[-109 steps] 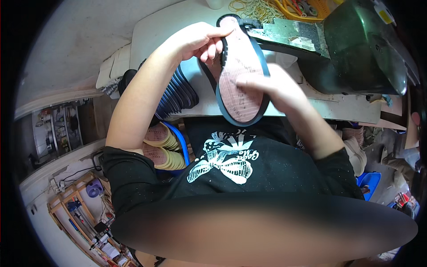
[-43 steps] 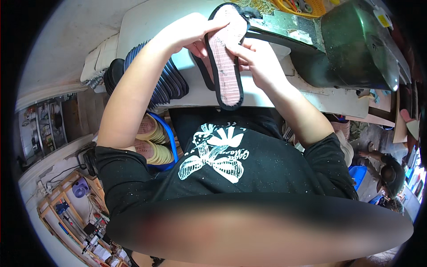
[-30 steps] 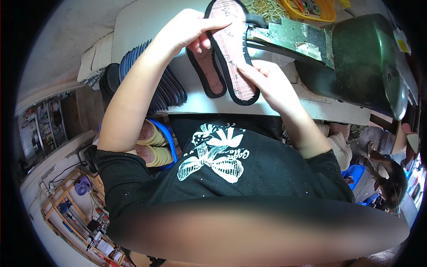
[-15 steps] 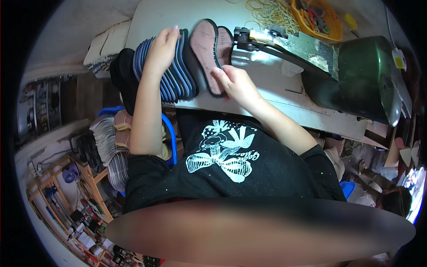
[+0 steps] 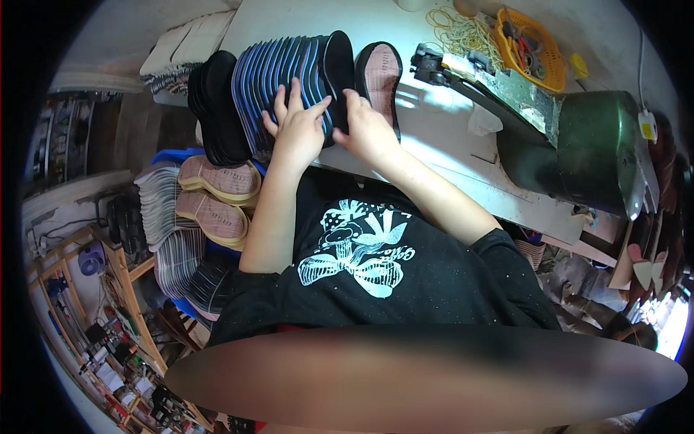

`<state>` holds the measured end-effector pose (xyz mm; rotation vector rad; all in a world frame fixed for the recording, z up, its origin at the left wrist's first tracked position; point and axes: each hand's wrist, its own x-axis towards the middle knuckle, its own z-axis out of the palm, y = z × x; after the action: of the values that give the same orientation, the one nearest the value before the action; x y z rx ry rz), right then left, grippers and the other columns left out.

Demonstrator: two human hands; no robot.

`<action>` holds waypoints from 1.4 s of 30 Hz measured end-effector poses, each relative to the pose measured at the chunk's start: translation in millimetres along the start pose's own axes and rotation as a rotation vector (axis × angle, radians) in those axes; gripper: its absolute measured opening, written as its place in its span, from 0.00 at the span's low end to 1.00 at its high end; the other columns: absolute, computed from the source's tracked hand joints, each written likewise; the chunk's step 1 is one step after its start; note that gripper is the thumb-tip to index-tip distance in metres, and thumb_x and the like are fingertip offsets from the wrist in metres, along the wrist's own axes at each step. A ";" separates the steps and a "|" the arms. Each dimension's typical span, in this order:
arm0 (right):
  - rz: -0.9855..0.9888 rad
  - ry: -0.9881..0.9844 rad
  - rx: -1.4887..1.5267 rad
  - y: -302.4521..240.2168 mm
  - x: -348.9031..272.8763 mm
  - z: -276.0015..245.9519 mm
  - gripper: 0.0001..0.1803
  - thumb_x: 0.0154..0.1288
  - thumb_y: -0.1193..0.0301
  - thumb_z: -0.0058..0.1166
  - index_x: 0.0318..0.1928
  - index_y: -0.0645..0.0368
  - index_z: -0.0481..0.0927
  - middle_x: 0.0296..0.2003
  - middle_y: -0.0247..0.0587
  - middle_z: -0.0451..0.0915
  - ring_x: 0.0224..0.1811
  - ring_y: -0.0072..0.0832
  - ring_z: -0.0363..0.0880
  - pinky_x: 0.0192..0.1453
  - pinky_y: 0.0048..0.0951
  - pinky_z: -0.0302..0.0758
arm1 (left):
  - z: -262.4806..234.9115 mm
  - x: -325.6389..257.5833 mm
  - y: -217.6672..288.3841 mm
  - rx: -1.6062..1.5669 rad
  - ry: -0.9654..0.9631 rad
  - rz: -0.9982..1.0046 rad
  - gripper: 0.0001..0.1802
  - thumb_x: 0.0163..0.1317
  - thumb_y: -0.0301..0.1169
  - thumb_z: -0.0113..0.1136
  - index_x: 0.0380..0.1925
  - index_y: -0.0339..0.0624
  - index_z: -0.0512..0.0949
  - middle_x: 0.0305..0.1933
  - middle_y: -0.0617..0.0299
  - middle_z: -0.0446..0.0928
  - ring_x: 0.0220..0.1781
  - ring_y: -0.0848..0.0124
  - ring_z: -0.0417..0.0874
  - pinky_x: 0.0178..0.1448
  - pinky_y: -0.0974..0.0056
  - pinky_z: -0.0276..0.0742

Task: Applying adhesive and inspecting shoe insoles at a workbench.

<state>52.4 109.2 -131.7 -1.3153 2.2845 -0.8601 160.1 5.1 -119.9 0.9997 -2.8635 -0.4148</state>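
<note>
A row of shoe soles (image 5: 275,69), black with blue edges, stands packed on edge on the white table. At its right end a black sole (image 5: 338,61) shows its broad face. My left hand (image 5: 298,137) lies over the near part of the row, its fingers spread on the sole edges. My right hand (image 5: 370,134) is against the near part of the end sole, thumb and fingers apart; what the fingertips touch is partly hidden. Just right of it lies a sole with a pinkish top and black rim (image 5: 381,72), its near end close to the right wrist.
A green machine (image 5: 593,152) with a long arm stands at the right. Behind it are yellowish bands (image 5: 463,32) and an orange basket (image 5: 531,47) of tools. More black soles (image 5: 217,108) stand left. Below the table, a blue container (image 5: 172,155) holds pale and pink soles.
My right hand has moved left and let go of the pink-topped sole it held; a black sole face now shows at the row's end. My left hand has come down nearer me.
</note>
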 end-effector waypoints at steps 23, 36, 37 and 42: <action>-0.068 0.186 0.103 -6.8 5.3 -36.4 0.09 0.60 0.71 0.50 0.31 0.65 0.78 0.22 0.46 0.77 0.25 0.35 0.78 0.31 0.32 0.72 | 14.9 -8.6 0.6 -0.174 0.204 -0.079 0.20 0.62 0.35 0.50 0.52 0.37 0.74 0.68 0.51 0.60 0.70 0.56 0.56 0.69 0.43 0.46; -0.301 0.429 0.640 -20.7 -66.5 -83.5 0.04 0.70 0.78 0.40 0.41 0.66 0.68 0.46 0.46 0.72 0.46 0.25 0.70 0.57 0.25 0.63 | -43.4 5.5 54.5 -2.129 0.108 -0.135 0.30 0.61 0.46 0.59 0.58 0.42 0.65 0.50 0.63 0.75 0.52 0.73 0.76 0.56 0.64 0.72; -0.288 0.381 0.738 -17.1 -71.2 -83.6 0.04 0.70 0.79 0.40 0.41 0.66 0.67 0.45 0.45 0.71 0.45 0.25 0.69 0.55 0.24 0.64 | -46.4 8.7 56.9 -2.077 0.214 -0.107 0.28 0.60 0.43 0.61 0.55 0.39 0.67 0.48 0.61 0.76 0.50 0.73 0.78 0.55 0.66 0.73; -0.111 0.021 1.508 3.0 -55.5 -98.3 0.24 0.68 0.56 0.49 0.51 0.65 0.68 0.41 0.37 0.74 0.40 0.23 0.71 0.48 0.27 0.68 | -51.5 12.5 77.0 -2.057 0.028 -0.113 0.21 0.60 0.38 0.62 0.48 0.36 0.72 0.43 0.61 0.79 0.44 0.76 0.79 0.51 0.71 0.74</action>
<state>20.9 190.2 -59.6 -0.6284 0.8958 -1.9711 112.6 43.5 -49.2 0.4745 -0.9252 -2.2981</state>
